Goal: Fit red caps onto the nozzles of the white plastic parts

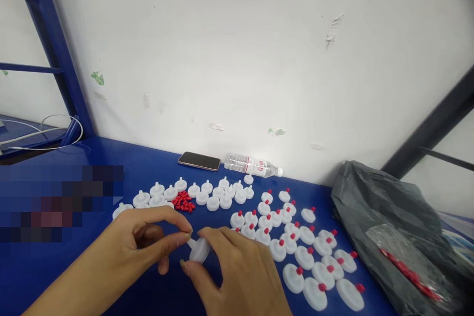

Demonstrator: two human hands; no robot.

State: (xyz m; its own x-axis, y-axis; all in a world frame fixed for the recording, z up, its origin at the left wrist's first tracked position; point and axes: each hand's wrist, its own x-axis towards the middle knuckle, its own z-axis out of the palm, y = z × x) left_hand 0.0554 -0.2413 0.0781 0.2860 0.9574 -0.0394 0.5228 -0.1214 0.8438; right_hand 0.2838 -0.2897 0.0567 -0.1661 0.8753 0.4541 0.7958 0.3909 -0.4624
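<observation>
In the middle foreground, my right hand (242, 269) grips a white plastic nozzle cap (200, 251) between thumb and fingers, tilted so that its spout points left. My left hand (144, 242) pinches thumb and forefinger together right at the tip of that spout; whatever sits between those fingertips is hidden. Behind my hands lies a small pile of red tips (183, 202). White nozzle caps with bare spouts (213, 203) stand around the pile. To the right, several white caps with red tips on their spouts (294, 278) are spread over the table.
A phone (199, 161) and a clear plastic bottle (252, 165) lie by the wall. On the right is a dark plastic bag (365, 202), with a clear bag of red pieces (411, 269) on it. A blue metal post (55, 44) rises at the left of the blue table (99, 158).
</observation>
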